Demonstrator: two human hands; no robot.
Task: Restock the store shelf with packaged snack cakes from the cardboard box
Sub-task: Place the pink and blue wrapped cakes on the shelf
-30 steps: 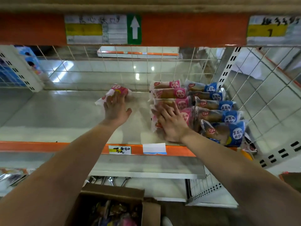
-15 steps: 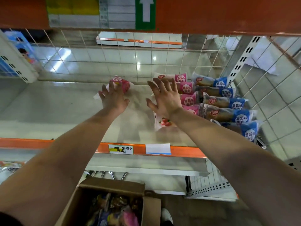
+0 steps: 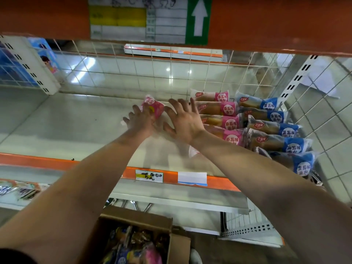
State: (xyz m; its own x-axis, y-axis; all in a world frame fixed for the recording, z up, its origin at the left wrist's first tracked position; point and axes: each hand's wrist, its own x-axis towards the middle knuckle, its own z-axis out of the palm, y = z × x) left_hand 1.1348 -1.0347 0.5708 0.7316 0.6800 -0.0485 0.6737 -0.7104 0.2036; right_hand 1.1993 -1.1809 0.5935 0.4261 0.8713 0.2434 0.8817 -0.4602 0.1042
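A pale shelf (image 3: pixel 57 126) with a wire back holds rows of pink cakes (image 3: pixel 219 109) and blue cakes (image 3: pixel 266 117) at right. The left hand (image 3: pixel 141 121) lies on a lone pink pack (image 3: pixel 153 106), grip unclear; the right hand (image 3: pixel 185 121) is spread beside it. Below, the box (image 3: pixel 137 221) holds mixed packs.

An orange metal shelf beam (image 3: pixel 266 21) spans the top of the view and carries a white-and-yellow paper label (image 3: pixel 137 20) beside a green sign with a white upward arrow (image 3: pixel 199 18). A white wire-grid back panel (image 3: pixel 152 73) closes the rear of the bay. Through it, a glossy pale tiled floor (image 3: pixel 106 73) reflects overhead lights. A white slotted steel upright (image 3: pixel 297 77) stands at right.
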